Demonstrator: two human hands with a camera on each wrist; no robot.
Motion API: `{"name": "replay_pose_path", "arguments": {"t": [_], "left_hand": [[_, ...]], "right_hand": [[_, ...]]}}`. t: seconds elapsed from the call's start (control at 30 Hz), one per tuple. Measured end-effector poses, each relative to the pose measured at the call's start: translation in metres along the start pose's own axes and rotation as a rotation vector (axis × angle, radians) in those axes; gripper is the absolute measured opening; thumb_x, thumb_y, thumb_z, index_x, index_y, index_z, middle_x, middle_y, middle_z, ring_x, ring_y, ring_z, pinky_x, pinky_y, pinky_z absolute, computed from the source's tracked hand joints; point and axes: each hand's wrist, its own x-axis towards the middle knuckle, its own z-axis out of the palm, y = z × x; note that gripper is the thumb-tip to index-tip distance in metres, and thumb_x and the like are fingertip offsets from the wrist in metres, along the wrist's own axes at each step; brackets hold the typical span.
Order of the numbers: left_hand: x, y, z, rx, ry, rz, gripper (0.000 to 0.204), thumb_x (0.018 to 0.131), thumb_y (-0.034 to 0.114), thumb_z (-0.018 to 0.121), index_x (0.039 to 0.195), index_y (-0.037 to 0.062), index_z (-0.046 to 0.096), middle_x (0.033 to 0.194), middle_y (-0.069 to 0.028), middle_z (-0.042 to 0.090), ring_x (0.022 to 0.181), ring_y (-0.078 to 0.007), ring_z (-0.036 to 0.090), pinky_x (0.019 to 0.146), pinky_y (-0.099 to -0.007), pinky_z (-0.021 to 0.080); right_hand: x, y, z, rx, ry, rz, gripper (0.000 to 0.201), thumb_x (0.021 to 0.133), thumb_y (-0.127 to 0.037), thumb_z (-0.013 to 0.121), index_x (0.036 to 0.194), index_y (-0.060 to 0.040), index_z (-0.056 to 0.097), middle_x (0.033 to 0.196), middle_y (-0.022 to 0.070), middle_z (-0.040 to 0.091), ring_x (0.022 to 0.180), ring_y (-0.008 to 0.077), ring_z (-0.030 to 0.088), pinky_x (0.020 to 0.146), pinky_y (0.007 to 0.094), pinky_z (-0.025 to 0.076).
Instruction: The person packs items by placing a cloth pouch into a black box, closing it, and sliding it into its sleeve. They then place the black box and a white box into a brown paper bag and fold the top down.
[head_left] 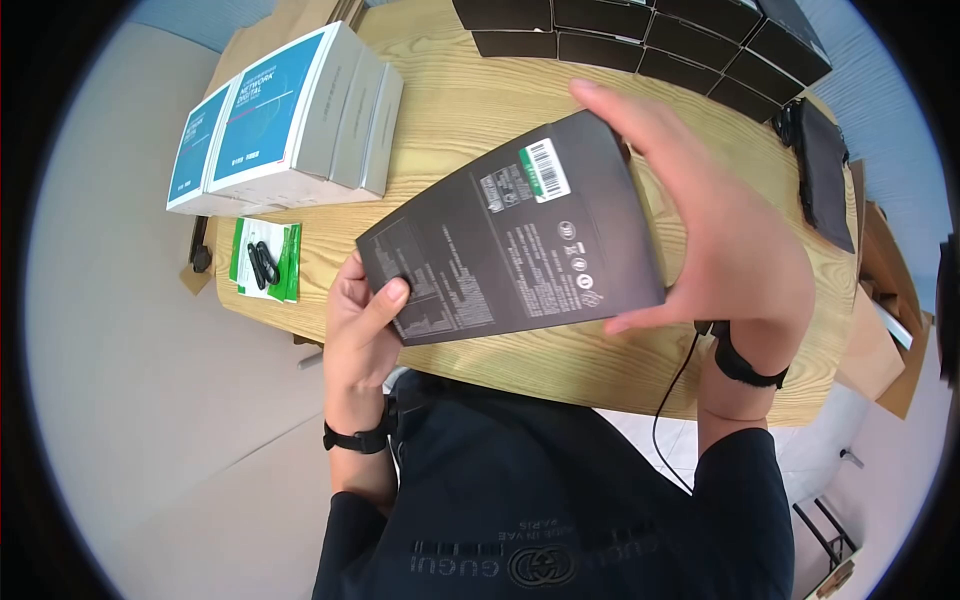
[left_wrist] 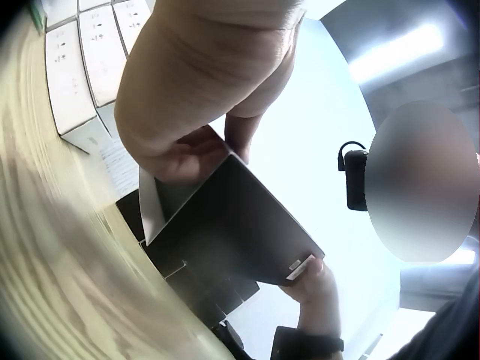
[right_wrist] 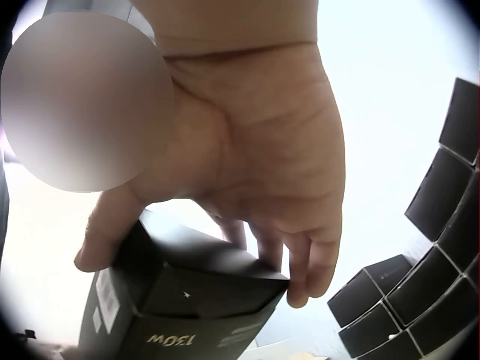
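Note:
A black cardboard box (head_left: pixel 510 230) is held tilted over the table, its printed face with a white-and-green barcode label (head_left: pixel 545 170) towards the head camera. My left hand (head_left: pixel 365 320) grips its left end, thumb on the printed face and fingers behind. My right hand (head_left: pixel 735 235) spans the right end, thumb at the near corner and fingers at the far one, palm apart from the box. In the right wrist view, the box (right_wrist: pixel 202 300) shows "130W" on its end, between the thumb and fingers of the right hand (right_wrist: pixel 255 142).
White-and-blue boxes (head_left: pixel 270 110) stand at the back left. Before them lies a green-and-white packet (head_left: pixel 265 262) with a black cable (head_left: pixel 262 265). Stacked black boxes (head_left: pixel 650 40) line the back of the wooden table (head_left: pixel 440 100). A dark pouch (head_left: pixel 825 185) lies at the right edge, near open cardboard (head_left: pixel 890 330).

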Motion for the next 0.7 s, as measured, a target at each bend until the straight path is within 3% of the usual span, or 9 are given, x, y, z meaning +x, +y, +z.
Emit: {"name": "replay_pose_path", "arguments": {"t": [0.17, 0.23, 0.27, 0.43, 0.5, 0.57, 0.63, 0.67, 0.7], "left_hand": [[-0.011, 0.006, -0.048, -0.08, 0.018, 0.082, 0.047, 0.095, 0.005, 0.07, 0.138, 0.0016, 0.051, 0.128, -0.0151, 0.067, 0.116, -0.0234, 0.068, 0.102, -0.0411, 0.057], [-0.017, 0.001, -0.063, -0.097, 0.029, 0.062, 0.046, 0.095, 0.005, 0.07, 0.137, 0.0017, 0.052, 0.128, -0.0149, 0.067, 0.115, -0.023, 0.068, 0.102, -0.0409, 0.057], [-0.019, -0.001, -0.069, -0.106, 0.039, 0.043, 0.046, 0.095, 0.006, 0.071, 0.137, 0.0018, 0.052, 0.127, -0.0147, 0.067, 0.115, -0.0227, 0.068, 0.101, -0.0407, 0.057], [-0.018, -0.016, -0.083, -0.024, 0.147, -0.029, 0.05, 0.095, 0.006, 0.072, 0.14, 0.0004, 0.049, 0.127, -0.0144, 0.067, 0.114, -0.0213, 0.068, 0.101, -0.0389, 0.057], [-0.015, -0.018, -0.076, 0.24, 0.252, -0.031, 0.052, 0.096, 0.007, 0.071, 0.142, -0.0012, 0.047, 0.128, -0.0142, 0.066, 0.115, -0.0207, 0.065, 0.102, -0.0372, 0.053], [-0.016, -0.015, -0.07, 0.433, 0.217, 0.013, 0.065, 0.096, 0.015, 0.075, 0.148, -0.004, 0.041, 0.136, -0.0162, 0.058, 0.122, -0.0231, 0.059, 0.106, -0.0393, 0.048], [-0.025, -0.011, -0.057, 1.053, 0.401, 0.12, 0.081, 0.094, 0.025, 0.078, 0.154, -0.0052, 0.034, 0.142, -0.0198, 0.049, 0.132, -0.0283, 0.051, 0.108, -0.0444, 0.045], [-0.029, -0.006, -0.049, 1.249, 0.429, 0.214, 0.098, 0.089, 0.035, 0.082, 0.159, -0.0052, 0.027, 0.144, -0.0221, 0.042, 0.138, -0.0336, 0.042, 0.111, -0.0483, 0.042], [-0.03, 0.001, -0.039, 1.253, 0.428, 0.214, 0.098, 0.089, 0.035, 0.082, 0.159, -0.0052, 0.027, 0.144, -0.0221, 0.042, 0.138, -0.0336, 0.042, 0.111, -0.0483, 0.042]], "right_hand": [[-0.018, 0.018, -0.041, -0.02, 0.012, -0.012, 0.139, 0.046, -0.039, 0.102, 0.158, 0.0035, 0.032, 0.158, 0.0187, 0.043, 0.143, 0.0304, 0.046, 0.119, 0.0394, 0.035], [-0.029, 0.018, -0.05, 0.118, 0.094, 0.039, 0.144, 0.042, -0.041, 0.104, 0.158, 0.0044, 0.032, 0.153, 0.0216, 0.048, 0.14, 0.0297, 0.05, 0.117, 0.0389, 0.038], [-0.035, 0.018, -0.043, 0.282, 0.228, 0.111, 0.147, 0.042, -0.047, 0.104, 0.158, 0.0056, 0.031, 0.15, 0.0242, 0.05, 0.138, 0.0313, 0.053, 0.115, 0.0396, 0.04], [-0.043, 0.026, -0.055, 0.21, 0.285, 0.156, 0.144, 0.045, -0.048, 0.103, 0.157, 0.0063, 0.031, 0.15, 0.0241, 0.05, 0.14, 0.0333, 0.05, 0.115, 0.04, 0.039], [-0.039, 0.03, -0.057, 0.098, 0.167, 0.055, 0.14, 0.047, -0.044, 0.102, 0.157, 0.0058, 0.032, 0.149, 0.024, 0.051, 0.14, 0.0325, 0.05, 0.116, 0.041, 0.036], [-0.033, 0.022, -0.052, 0.086, 0.121, 0.094, 0.136, 0.047, -0.037, 0.101, 0.158, 0.0027, 0.034, 0.151, 0.0198, 0.05, 0.141, 0.0296, 0.048, 0.116, 0.0402, 0.035], [-0.026, 0.02, -0.046, 0.035, -0.009, 0.107, 0.134, 0.045, -0.032, 0.1, 0.158, -0.0006, 0.036, 0.152, 0.0147, 0.049, 0.139, 0.0262, 0.048, 0.114, 0.0387, 0.037], [-0.024, 0.02, -0.044, 0.008, -0.026, 0.055, 0.132, 0.043, -0.03, 0.099, 0.157, -0.0026, 0.039, 0.153, 0.0113, 0.049, 0.138, 0.025, 0.048, 0.112, 0.038, 0.039], [-0.021, 0.017, -0.042, 0.011, -0.023, 0.056, 0.132, 0.043, -0.03, 0.099, 0.157, -0.0026, 0.039, 0.153, 0.0113, 0.049, 0.138, 0.025, 0.048, 0.112, 0.038, 0.039]]}}
